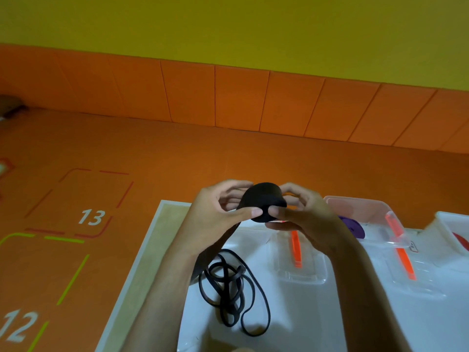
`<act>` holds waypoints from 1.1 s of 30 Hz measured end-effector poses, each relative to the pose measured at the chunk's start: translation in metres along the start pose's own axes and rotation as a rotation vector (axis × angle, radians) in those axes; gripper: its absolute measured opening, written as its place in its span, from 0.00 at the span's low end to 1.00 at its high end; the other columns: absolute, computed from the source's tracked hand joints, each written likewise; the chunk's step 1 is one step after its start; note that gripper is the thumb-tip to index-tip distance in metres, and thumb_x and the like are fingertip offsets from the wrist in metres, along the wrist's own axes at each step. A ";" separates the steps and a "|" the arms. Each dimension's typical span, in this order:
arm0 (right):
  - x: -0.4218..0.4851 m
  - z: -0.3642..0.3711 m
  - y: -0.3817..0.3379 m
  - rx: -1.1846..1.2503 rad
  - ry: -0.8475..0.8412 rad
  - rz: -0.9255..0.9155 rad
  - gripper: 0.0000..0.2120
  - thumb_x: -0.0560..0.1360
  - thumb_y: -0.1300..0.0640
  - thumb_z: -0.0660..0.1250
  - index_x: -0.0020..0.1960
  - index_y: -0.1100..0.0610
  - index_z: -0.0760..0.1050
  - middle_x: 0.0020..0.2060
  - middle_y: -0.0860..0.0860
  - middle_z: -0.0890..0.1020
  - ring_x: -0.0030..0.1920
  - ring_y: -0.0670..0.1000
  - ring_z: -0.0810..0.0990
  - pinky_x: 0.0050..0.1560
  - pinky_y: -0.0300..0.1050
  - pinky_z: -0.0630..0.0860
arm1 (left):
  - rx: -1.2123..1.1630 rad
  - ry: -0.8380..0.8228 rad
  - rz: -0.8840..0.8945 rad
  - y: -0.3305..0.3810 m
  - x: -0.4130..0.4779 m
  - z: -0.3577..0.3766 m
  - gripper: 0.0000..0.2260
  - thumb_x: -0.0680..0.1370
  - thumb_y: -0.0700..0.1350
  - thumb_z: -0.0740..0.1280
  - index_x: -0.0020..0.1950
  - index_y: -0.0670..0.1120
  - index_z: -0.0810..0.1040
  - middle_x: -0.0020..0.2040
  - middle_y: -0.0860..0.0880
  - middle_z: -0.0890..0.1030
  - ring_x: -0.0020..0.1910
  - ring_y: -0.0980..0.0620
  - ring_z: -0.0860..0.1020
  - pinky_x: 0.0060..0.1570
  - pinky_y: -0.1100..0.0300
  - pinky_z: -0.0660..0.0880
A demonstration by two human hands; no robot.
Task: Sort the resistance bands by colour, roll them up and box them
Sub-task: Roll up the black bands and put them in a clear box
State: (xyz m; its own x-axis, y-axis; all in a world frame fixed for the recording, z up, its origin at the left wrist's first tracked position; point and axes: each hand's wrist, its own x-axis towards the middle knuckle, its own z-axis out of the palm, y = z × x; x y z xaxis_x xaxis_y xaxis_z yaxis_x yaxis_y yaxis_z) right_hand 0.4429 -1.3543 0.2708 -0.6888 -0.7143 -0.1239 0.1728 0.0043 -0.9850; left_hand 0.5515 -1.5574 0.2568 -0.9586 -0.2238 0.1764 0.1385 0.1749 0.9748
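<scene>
A wide black resistance band (264, 199) is partly rolled into a coil and held up above the white table (157, 240). My left hand (218, 212) and my right hand (302, 214) both grip the coil, thumbs meeting on its front. The band's loose tail hangs down behind my left forearm. A thin black band (233, 288) lies tangled in loops on the table below. A rolled purple band (352, 226) sits in a clear box (368, 207) at the right, partly hidden by my right hand.
Two clear box lids with orange clips (297, 250) (403, 260) lie on the table. Another clear box (454, 232) holding something red stands at the far right edge. Orange floor mats with numbers 12 and 13 lie left; an orange padded wall runs behind.
</scene>
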 end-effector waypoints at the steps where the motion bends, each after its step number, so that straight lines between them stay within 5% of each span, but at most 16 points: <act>1: -0.001 0.000 0.003 0.082 0.000 0.004 0.16 0.71 0.59 0.81 0.56 0.57 0.81 0.55 0.62 0.87 0.56 0.63 0.87 0.49 0.49 0.86 | -0.006 -0.004 0.000 0.000 0.000 -0.001 0.20 0.72 0.45 0.83 0.62 0.55 0.85 0.54 0.56 0.89 0.54 0.56 0.87 0.55 0.65 0.81; 5: -0.003 0.004 0.010 0.095 -0.016 0.015 0.19 0.71 0.61 0.78 0.59 0.61 0.78 0.58 0.62 0.85 0.60 0.63 0.85 0.54 0.51 0.86 | 0.080 -0.033 -0.001 -0.001 -0.001 -0.008 0.17 0.73 0.46 0.81 0.60 0.58 0.86 0.54 0.58 0.88 0.56 0.57 0.86 0.59 0.60 0.82; 10: -0.007 0.003 0.000 -0.201 0.066 -0.044 0.19 0.63 0.50 0.83 0.54 0.48 0.86 0.54 0.49 0.88 0.56 0.49 0.86 0.49 0.38 0.82 | 0.196 -0.068 0.018 -0.004 -0.003 -0.005 0.16 0.74 0.43 0.79 0.60 0.58 0.87 0.57 0.60 0.87 0.60 0.56 0.84 0.64 0.51 0.79; 14: -0.010 0.001 0.005 0.022 0.096 -0.035 0.18 0.70 0.60 0.82 0.58 0.58 0.84 0.57 0.60 0.86 0.56 0.60 0.87 0.51 0.46 0.86 | 0.039 -0.009 0.001 -0.003 -0.004 0.001 0.18 0.73 0.49 0.81 0.62 0.59 0.85 0.58 0.58 0.87 0.61 0.56 0.84 0.63 0.59 0.79; 19: -0.013 0.000 0.007 0.024 -0.011 0.028 0.17 0.71 0.57 0.80 0.58 0.60 0.82 0.56 0.58 0.87 0.58 0.58 0.87 0.55 0.45 0.84 | 0.024 -0.006 -0.002 -0.001 -0.008 -0.005 0.13 0.72 0.50 0.81 0.55 0.59 0.87 0.52 0.59 0.87 0.50 0.61 0.84 0.49 0.70 0.77; 23: -0.013 0.000 0.003 -0.211 0.018 0.002 0.13 0.69 0.57 0.82 0.51 0.48 0.86 0.55 0.50 0.88 0.57 0.51 0.87 0.55 0.44 0.84 | 0.052 -0.034 0.010 -0.001 -0.008 -0.008 0.13 0.75 0.47 0.79 0.57 0.61 0.87 0.58 0.58 0.87 0.60 0.57 0.83 0.55 0.69 0.76; 26: -0.014 0.002 0.006 -0.054 0.056 -0.044 0.10 0.69 0.63 0.81 0.49 0.54 0.86 0.53 0.55 0.88 0.53 0.58 0.88 0.48 0.44 0.85 | -0.013 -0.024 0.001 0.000 -0.008 -0.002 0.16 0.74 0.51 0.79 0.61 0.60 0.85 0.60 0.57 0.87 0.61 0.56 0.83 0.58 0.64 0.79; 30: -0.014 0.003 0.018 0.107 0.055 -0.028 0.15 0.71 0.63 0.80 0.55 0.64 0.81 0.60 0.62 0.84 0.59 0.63 0.86 0.52 0.47 0.85 | -0.112 0.031 0.021 -0.001 -0.009 -0.001 0.17 0.73 0.48 0.81 0.60 0.56 0.86 0.57 0.52 0.88 0.58 0.51 0.86 0.57 0.61 0.81; 33: -0.014 0.005 0.019 -0.132 0.043 -0.014 0.15 0.69 0.57 0.81 0.54 0.52 0.84 0.56 0.53 0.88 0.58 0.52 0.87 0.56 0.44 0.83 | -0.062 0.000 0.047 -0.002 -0.010 -0.004 0.15 0.74 0.44 0.80 0.59 0.56 0.87 0.57 0.53 0.88 0.59 0.51 0.86 0.59 0.62 0.80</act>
State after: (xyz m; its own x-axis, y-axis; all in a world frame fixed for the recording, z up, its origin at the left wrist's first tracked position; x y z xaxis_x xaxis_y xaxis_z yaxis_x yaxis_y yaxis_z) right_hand 0.4596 -1.3477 0.2547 -0.7204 -0.6844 -0.1121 0.0709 0.0881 -0.9936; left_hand 0.5620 -1.5598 0.2535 -0.9506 -0.2167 0.2221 0.1985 0.1255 0.9720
